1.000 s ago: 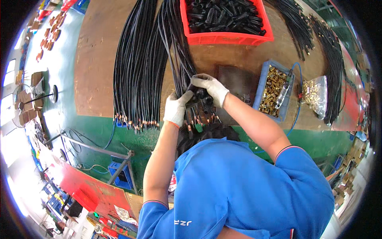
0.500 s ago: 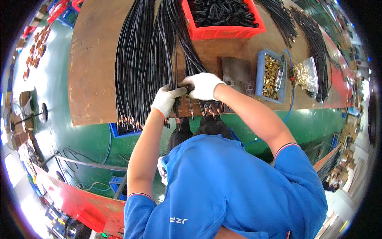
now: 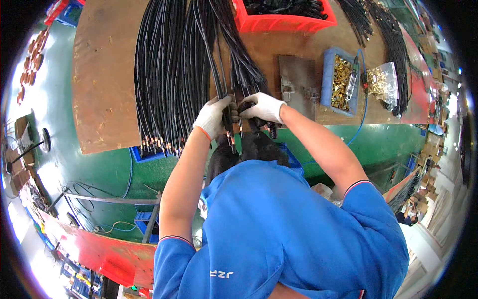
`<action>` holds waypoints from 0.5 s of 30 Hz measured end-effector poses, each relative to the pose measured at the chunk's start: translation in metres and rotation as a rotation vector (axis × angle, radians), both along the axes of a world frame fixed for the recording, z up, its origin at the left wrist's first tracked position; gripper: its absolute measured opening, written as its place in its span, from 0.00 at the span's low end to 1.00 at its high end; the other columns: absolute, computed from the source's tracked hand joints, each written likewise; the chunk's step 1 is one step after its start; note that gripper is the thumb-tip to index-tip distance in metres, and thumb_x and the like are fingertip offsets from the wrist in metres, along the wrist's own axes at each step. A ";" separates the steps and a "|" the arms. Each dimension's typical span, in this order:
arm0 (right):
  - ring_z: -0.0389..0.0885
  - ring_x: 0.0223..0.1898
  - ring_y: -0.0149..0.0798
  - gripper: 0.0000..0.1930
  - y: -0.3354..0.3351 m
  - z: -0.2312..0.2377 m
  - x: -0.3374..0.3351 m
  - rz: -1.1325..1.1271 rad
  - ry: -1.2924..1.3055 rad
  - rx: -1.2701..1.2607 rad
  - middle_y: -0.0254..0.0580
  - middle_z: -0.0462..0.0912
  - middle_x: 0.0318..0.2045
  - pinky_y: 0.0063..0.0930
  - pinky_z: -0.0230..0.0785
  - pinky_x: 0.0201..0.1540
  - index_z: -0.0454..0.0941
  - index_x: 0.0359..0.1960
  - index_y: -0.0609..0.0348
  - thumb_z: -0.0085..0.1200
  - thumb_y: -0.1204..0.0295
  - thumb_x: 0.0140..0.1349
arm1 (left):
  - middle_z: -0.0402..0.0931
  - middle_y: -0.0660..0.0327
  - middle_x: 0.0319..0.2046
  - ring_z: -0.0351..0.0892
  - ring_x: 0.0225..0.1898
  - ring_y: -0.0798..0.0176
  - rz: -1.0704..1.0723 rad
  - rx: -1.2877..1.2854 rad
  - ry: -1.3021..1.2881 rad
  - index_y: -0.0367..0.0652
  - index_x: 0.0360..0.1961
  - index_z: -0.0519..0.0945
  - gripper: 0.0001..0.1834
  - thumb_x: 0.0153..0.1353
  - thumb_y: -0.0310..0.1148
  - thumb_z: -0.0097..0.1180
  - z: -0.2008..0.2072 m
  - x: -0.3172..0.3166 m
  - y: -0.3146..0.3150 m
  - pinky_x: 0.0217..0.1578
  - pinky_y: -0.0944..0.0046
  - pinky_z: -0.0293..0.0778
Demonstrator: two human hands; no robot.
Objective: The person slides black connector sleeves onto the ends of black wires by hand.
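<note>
My left hand (image 3: 213, 118), in a white glove, is closed around a black cable (image 3: 219, 74) whose bare copper end sticks out below the fingers. Close beside it, my gloved right hand (image 3: 267, 107) pinches a short black piece, perhaps a sleeve (image 3: 245, 106), next to another cable with a copper tip. Fingers partly hide how the piece and that cable meet. A large bundle of black cables (image 3: 167, 74) with stripped copper ends lies to the left. Between the hands and the far crate rests a smaller cable bundle (image 3: 246, 70); a ribbed black end (image 3: 272, 130) shows below my right hand.
On the brown table (image 3: 102, 79) stand a red crate (image 3: 286, 24) of black parts and a blue bin (image 3: 327, 82) of brass fittings. A dark plate (image 3: 297, 74), a clear bag of fittings (image 3: 383, 82), a blue hose (image 3: 366, 114) and more cables (image 3: 396, 65) lie around them.
My right hand has moved slightly right and its fingers now pinch the black piece further from my left hand. The view has shifted, so the table sits higher and further left.
</note>
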State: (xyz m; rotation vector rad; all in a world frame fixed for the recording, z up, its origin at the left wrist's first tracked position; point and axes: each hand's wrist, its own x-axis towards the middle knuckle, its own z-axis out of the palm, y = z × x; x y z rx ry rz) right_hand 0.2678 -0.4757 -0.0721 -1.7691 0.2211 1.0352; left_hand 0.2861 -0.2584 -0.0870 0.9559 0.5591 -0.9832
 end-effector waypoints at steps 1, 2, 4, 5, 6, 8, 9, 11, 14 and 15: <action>0.83 0.44 0.30 0.20 -0.005 0.013 0.003 0.030 0.041 -0.010 0.40 0.89 0.42 0.28 0.74 0.53 0.86 0.51 0.66 0.69 0.67 0.59 | 0.85 0.56 0.44 0.85 0.42 0.60 -0.111 0.114 -0.082 0.35 0.57 0.79 0.21 0.72 0.40 0.59 0.018 0.001 0.000 0.40 0.56 0.84; 0.82 0.43 0.30 0.19 -0.008 0.026 0.006 0.060 0.080 -0.020 0.40 0.89 0.40 0.28 0.74 0.52 0.87 0.49 0.65 0.70 0.67 0.59 | 0.85 0.56 0.44 0.85 0.42 0.60 -0.113 0.117 -0.073 0.35 0.57 0.79 0.21 0.72 0.40 0.59 0.012 -0.002 -0.002 0.40 0.56 0.84; 0.84 0.45 0.32 0.30 -0.011 0.037 0.012 -0.032 0.140 0.010 0.45 0.89 0.46 0.29 0.76 0.52 0.82 0.59 0.69 0.71 0.63 0.58 | 0.85 0.57 0.45 0.86 0.45 0.61 -0.300 0.188 -0.339 0.38 0.60 0.78 0.20 0.71 0.37 0.60 0.007 -0.004 -0.006 0.42 0.55 0.86; 0.84 0.48 0.34 0.32 -0.015 0.018 0.007 -0.095 0.093 0.066 0.45 0.89 0.49 0.30 0.75 0.54 0.80 0.61 0.69 0.72 0.62 0.58 | 0.85 0.59 0.46 0.87 0.45 0.61 -0.264 0.209 -0.195 0.41 0.62 0.78 0.21 0.71 0.35 0.61 0.005 -0.008 -0.010 0.39 0.54 0.86; 0.84 0.48 0.34 0.32 -0.014 0.019 0.008 -0.094 0.093 0.071 0.45 0.89 0.49 0.30 0.75 0.54 0.80 0.61 0.69 0.72 0.62 0.58 | 0.85 0.59 0.46 0.87 0.45 0.61 -0.263 0.214 -0.194 0.41 0.62 0.78 0.21 0.71 0.35 0.61 0.004 -0.011 -0.015 0.39 0.54 0.86; 0.84 0.51 0.37 0.34 -0.010 0.024 0.007 -0.206 0.029 0.014 0.48 0.88 0.52 0.32 0.74 0.58 0.79 0.63 0.70 0.71 0.62 0.58 | 0.85 0.60 0.46 0.87 0.43 0.62 -0.049 0.098 -0.055 0.42 0.61 0.79 0.20 0.71 0.38 0.61 0.003 -0.016 -0.023 0.36 0.55 0.85; 0.83 0.54 0.39 0.35 -0.011 0.027 0.007 -0.214 0.067 0.022 0.51 0.87 0.54 0.33 0.72 0.62 0.77 0.65 0.70 0.71 0.62 0.59 | 0.86 0.60 0.46 0.88 0.42 0.62 -0.056 0.116 -0.040 0.43 0.61 0.80 0.20 0.72 0.39 0.60 0.014 -0.016 -0.026 0.34 0.55 0.85; 0.85 0.51 0.38 0.34 -0.020 0.028 0.007 -0.179 0.073 0.019 0.50 0.88 0.51 0.33 0.74 0.58 0.78 0.63 0.70 0.71 0.62 0.59 | 0.86 0.59 0.46 0.88 0.42 0.61 -0.119 0.178 -0.035 0.42 0.60 0.80 0.20 0.71 0.39 0.61 0.019 -0.013 -0.029 0.34 0.55 0.86; 0.84 0.30 0.30 0.22 -0.034 0.055 0.012 -0.062 0.272 0.010 0.41 0.88 0.34 0.28 0.78 0.34 0.85 0.50 0.69 0.70 0.64 0.59 | 0.86 0.58 0.45 0.88 0.40 0.60 -0.172 0.205 -0.034 0.39 0.58 0.81 0.20 0.70 0.37 0.62 0.003 -0.012 -0.020 0.34 0.56 0.86; 0.84 0.31 0.30 0.24 -0.039 0.059 0.007 0.011 0.232 -0.005 0.43 0.89 0.35 0.29 0.78 0.36 0.84 0.52 0.69 0.71 0.63 0.58 | 0.86 0.57 0.44 0.88 0.39 0.60 -0.180 0.164 -0.046 0.37 0.57 0.81 0.19 0.68 0.36 0.63 0.007 -0.009 -0.022 0.33 0.56 0.86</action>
